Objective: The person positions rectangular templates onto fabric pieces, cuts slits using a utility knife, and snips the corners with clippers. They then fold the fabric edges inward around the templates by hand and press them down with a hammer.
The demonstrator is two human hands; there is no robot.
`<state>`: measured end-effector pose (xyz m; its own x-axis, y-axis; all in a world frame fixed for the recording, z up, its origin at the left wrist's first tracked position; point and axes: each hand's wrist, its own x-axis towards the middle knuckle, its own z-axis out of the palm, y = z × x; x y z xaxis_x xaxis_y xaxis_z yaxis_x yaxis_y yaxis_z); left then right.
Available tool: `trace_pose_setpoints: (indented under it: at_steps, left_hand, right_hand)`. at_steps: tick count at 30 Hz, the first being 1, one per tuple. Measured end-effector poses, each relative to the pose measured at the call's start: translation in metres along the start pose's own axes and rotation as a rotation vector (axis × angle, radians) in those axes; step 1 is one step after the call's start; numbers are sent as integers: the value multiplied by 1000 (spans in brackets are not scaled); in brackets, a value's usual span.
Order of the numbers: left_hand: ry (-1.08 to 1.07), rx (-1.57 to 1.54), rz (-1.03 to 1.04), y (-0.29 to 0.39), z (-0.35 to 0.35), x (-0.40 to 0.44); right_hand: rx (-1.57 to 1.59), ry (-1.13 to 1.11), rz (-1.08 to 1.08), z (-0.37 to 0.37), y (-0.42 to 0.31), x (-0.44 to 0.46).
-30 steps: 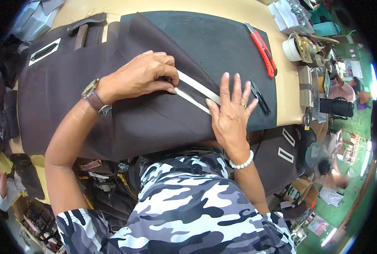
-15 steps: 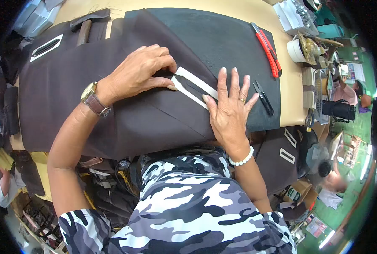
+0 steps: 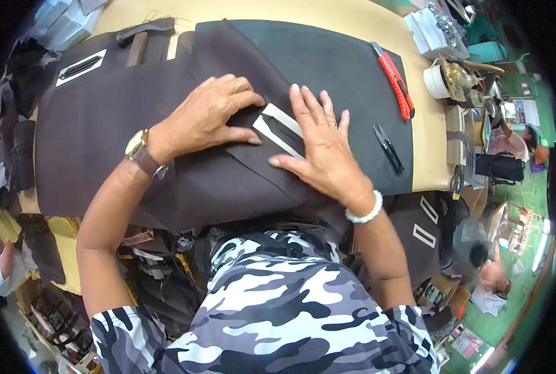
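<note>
Dark brown fabric (image 3: 134, 124) lies spread on the table, its far corner folded over a dark cutting mat (image 3: 328, 59). On it is a white rectangular frame (image 3: 282, 115) with a dark slit inside. My left hand (image 3: 206, 115) rests on the fabric at the frame's left end, thumb and index finger apart, other fingers curled, pinching nothing visible. My right hand (image 3: 328, 146) lies flat with fingers stretched out, covering the frame's right end. A thin line or slit (image 3: 262, 174) runs across the fabric below the hands.
A red utility knife (image 3: 395, 84) and black thread snips (image 3: 388, 148) lie on the mat. A hammer (image 3: 137, 47) and a second white-framed slit (image 3: 81, 67) are at upper left. Fabric with two white frames (image 3: 424, 235) hangs right. People are at both sides.
My right hand has slid up and left over the frame, its fingers closer together. My left hand's thumb has come off the frame's end. The view has shifted slightly.
</note>
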<state>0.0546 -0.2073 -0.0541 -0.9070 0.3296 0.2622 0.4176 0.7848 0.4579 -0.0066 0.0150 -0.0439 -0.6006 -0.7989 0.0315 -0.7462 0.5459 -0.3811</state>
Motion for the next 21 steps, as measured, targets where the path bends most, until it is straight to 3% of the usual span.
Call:
trace_pose_setpoints:
  at_steps: [2,4,6,8,10,13,15,16,18,20,21]
  left_hand:
    - [48,43,-21,14,-3,-7]
    - [102,161,-37,37,4,-10]
    - [182,347,4,72,21,-11]
    - [250,226,5,108,48,-7]
    - [347,20,-40,143,73,10]
    - [263,80,-139,161,94,28]
    - [189,123,-212,157,103,32]
    - [190,118,-204,150,99,29]
    - [183,69,-75,138,98,18]
    - [225,135,-32,126,98,5]
    - [236,218,-6,118,89,-2]
  right_hand:
    - [76,-79,-38,-13,14,10]
    - [36,92,-161,-17,22,40]
    - [98,106,-136,-20,9,77]
    - [69,-133,32,-31,-18,117]
    - [154,-191,34,-14,-24,151]
    - [445,-112,-56,1,-23,197]
    - [615,95,54,-26,-27,215]
    - [826,171,57,-42,-19,224]
    - [853,347,226,-84,-10,227]
    - [1019,462,251,-103,38,247]
    - [1247,454,287,-119,50,236]
